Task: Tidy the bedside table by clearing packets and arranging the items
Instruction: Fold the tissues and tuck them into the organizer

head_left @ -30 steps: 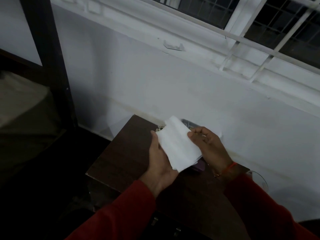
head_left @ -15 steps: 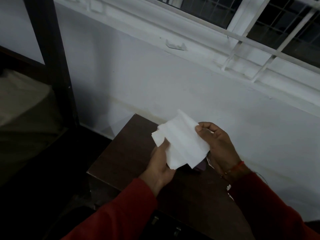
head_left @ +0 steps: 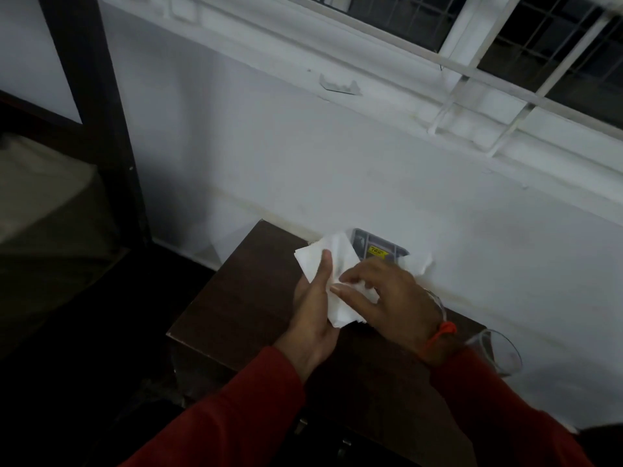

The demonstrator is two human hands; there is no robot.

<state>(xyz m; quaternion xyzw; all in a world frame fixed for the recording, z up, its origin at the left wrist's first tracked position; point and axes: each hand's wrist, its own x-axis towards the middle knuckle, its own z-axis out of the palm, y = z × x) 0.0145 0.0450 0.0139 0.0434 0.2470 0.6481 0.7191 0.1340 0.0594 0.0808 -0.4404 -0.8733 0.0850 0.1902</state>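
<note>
A folded white paper tissue (head_left: 332,261) is held above the dark brown bedside table (head_left: 236,298). My left hand (head_left: 313,308) grips it from below, thumb pressed on its top face. My right hand (head_left: 387,294) lies over its right part, fingers bent onto the paper. Behind the hands a dark packet with a yellow label (head_left: 377,247) leans at the wall, partly hidden by the tissue. Another white scrap (head_left: 419,262) shows beside it.
A clear glass (head_left: 499,352) stands at the table's right end, close to my right wrist. The white wall and a barred window (head_left: 505,45) run behind the table. A dark bed frame post (head_left: 101,129) and bedding are at the left.
The tissue has been brought lower and closer together. My right hand moved from its right edge onto its top face, and the packet behind came into view.
</note>
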